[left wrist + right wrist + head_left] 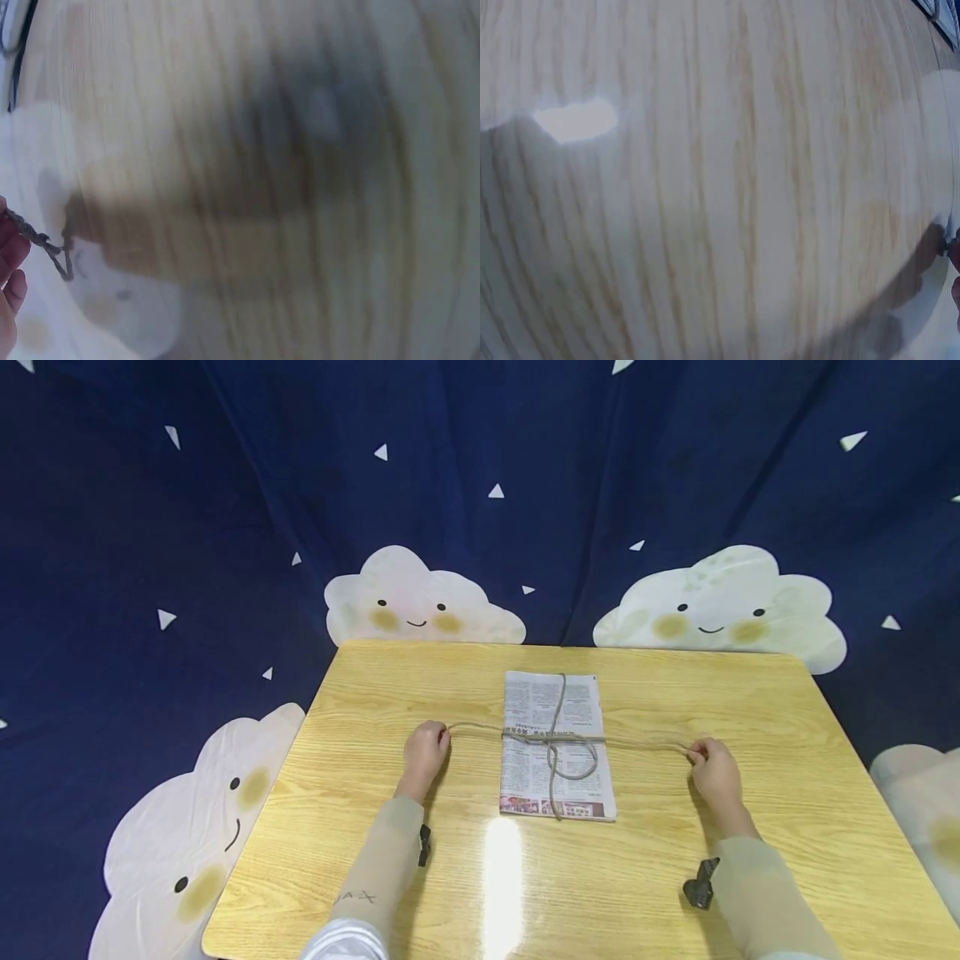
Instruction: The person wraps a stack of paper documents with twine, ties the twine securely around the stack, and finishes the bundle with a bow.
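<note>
A folded stack of newspaper (528, 785) lies on the wooden table with a thin tan rope (637, 744) around it. One strand runs lengthwise over the paper, another crosses it sideways, and a loose loop lies right of the crossing. Left of the stack, my left hand (426, 752) pinches one rope end; its fingers (11, 251) with the knotted rope end (34, 234) show at the edge of the left wrist view. To the right, my right hand (716, 775) pinches the other end between thumb and fingers. Both strands stretch nearly straight out from the stack.
The wooden table (360, 693) has rounded corners and a bright light reflection in front of the newspaper. Behind it hangs a dark blue curtain (450, 460) with white triangles and smiling clouds. A black wrist device (701, 883) sits on the right sleeve.
</note>
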`<state>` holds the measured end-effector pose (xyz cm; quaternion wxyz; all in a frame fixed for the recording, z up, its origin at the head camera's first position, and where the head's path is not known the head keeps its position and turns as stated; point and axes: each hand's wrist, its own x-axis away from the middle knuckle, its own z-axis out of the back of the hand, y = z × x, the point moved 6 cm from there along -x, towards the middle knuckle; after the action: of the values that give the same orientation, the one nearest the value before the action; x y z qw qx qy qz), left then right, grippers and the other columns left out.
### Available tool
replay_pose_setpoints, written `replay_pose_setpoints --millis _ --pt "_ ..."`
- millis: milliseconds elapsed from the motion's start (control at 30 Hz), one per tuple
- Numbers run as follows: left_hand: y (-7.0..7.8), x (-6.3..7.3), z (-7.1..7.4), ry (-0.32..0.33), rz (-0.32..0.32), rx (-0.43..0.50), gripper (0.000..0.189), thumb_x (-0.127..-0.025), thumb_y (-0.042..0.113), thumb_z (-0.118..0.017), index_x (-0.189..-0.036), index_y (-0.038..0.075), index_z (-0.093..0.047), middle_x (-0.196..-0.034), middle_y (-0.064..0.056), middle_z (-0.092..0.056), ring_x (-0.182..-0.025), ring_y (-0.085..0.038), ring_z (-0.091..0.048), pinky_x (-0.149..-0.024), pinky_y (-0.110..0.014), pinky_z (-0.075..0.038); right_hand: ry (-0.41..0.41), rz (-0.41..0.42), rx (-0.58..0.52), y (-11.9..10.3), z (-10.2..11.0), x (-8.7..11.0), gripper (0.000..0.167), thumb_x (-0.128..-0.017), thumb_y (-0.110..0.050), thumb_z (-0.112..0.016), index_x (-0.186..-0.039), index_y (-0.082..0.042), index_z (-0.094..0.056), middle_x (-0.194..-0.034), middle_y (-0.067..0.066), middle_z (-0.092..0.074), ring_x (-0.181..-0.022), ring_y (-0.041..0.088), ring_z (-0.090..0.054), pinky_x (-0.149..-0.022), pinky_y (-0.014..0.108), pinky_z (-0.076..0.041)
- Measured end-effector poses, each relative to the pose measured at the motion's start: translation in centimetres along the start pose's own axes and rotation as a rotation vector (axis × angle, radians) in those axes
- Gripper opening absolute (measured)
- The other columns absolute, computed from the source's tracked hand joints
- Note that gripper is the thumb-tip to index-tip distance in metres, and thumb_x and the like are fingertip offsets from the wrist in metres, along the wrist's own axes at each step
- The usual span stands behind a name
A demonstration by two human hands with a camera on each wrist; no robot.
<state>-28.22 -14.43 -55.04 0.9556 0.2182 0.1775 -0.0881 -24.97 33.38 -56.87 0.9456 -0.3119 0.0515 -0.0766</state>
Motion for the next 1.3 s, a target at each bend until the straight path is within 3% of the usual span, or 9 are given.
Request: replay_pose_setpoints --millis 233,467,633,733,833,1033,1167,1300 --pt "-1.9 0.2 0.9 0.047 0.076 -0.027 0.009 -0.085 0.007 -0.063 -0.085 -0.001 -0.067 -0.083 -0.012 -0.066 -0.076 -0.025 -0.063 -0.065 -0.034 -0.053 0.029 -0.003 0.057 1.0 0.8 0.6 0.015 -0.093 -0.004 -0.047 -0.1 0.007 -0.052 -0.097 0.025 -0.049 -0.086 0.039 -0.049 -0.067 0.047 -0.043" --pt "-2.8 0.6 0.4 -0.064 0.176 -0.062 0.01 -0.084 0.008 -0.064 -0.087 -0.001 -0.068 -0.082 -0.011 -0.062 -0.077 -0.026 -0.06 -0.071 -0.037 -0.051 0.052 0.091 0.149 1.1 0.9 1.3 0.014 -0.088 -0.004 -0.054 -0.094 0.009 -0.058 -0.094 0.027 -0.051 -0.084 0.041 -0.05 -0.067 0.05 -0.044" --pt "-1.6 0.0 -0.4 -0.109 0.199 0.03 0.023 -0.084 0.009 -0.059 -0.106 0.002 -0.064 -0.107 -0.014 -0.058 -0.1 -0.031 -0.053 -0.092 -0.046 -0.039 0.099 0.14 0.173 -0.5 1.1 1.2 0.024 -0.086 -0.009 -0.052 -0.103 0.006 -0.059 -0.106 0.028 -0.051 -0.095 0.046 -0.045 -0.081 0.059 -0.033" --pt "0.5 -0.9 -1.0 -0.136 0.149 0.102 0.033 -0.082 0.01 -0.06 -0.115 0.005 -0.059 -0.119 -0.014 -0.053 -0.112 -0.031 -0.046 -0.099 -0.046 -0.031 0.105 0.188 0.132 -2.8 0.7 0.9 0.028 -0.085 -0.008 -0.05 -0.11 0.004 -0.057 -0.114 0.028 -0.049 -0.104 0.047 -0.04 -0.086 0.062 -0.026" --pt "3.4 -1.6 -1.9 -0.166 0.038 0.145 0.032 -0.082 0.01 -0.062 -0.114 0.006 -0.06 -0.12 -0.012 -0.054 -0.114 -0.029 -0.046 -0.1 -0.044 -0.031 0.065 0.289 0.051 -5.7 -0.7 0.4 0.029 -0.085 -0.002 -0.052 -0.113 0.004 -0.056 -0.116 0.028 -0.05 -0.108 0.046 -0.04 -0.09 0.063 -0.026" --pt "8.5 -1.8 -4.2 -0.266 -0.172 0.139 0.024 -0.084 0.012 -0.062 -0.107 0.007 -0.064 -0.109 -0.007 -0.06 -0.107 -0.023 -0.052 -0.098 -0.04 -0.035 -0.141 0.5 -0.063 -10.8 -5.1 0.1 0.03 -0.085 0.003 -0.058 -0.115 0.003 -0.058 -0.116 0.023 -0.055 -0.11 0.042 -0.047 -0.095 0.056 -0.036" --pt "10.0 -1.5 -5.3 -0.27 -0.223 0.052 0.019 -0.084 0.016 -0.063 -0.102 0.009 -0.066 -0.101 -0.004 -0.06 -0.1 -0.021 -0.054 -0.096 -0.037 -0.038 -0.22 0.584 -0.118 -12.3 -7.2 0.5 0.028 -0.083 0.004 -0.059 -0.111 0.004 -0.06 -0.111 0.02 -0.058 -0.105 0.038 -0.053 -0.092 0.052 -0.041" --pt "10.6 -1.3 -5.5 -0.205 -0.244 0.009 0.014 -0.084 0.018 -0.065 -0.096 0.009 -0.068 -0.097 -0.004 -0.059 -0.095 -0.02 -0.055 -0.094 -0.036 -0.04 -0.192 0.687 -0.185 -13.0 -8.0 1.1 0.017 -0.08 0.0 -0.064 -0.097 0.005 -0.065 -0.096 0.014 -0.06 -0.088 0.029 -0.057 -0.08 0.045 -0.048"
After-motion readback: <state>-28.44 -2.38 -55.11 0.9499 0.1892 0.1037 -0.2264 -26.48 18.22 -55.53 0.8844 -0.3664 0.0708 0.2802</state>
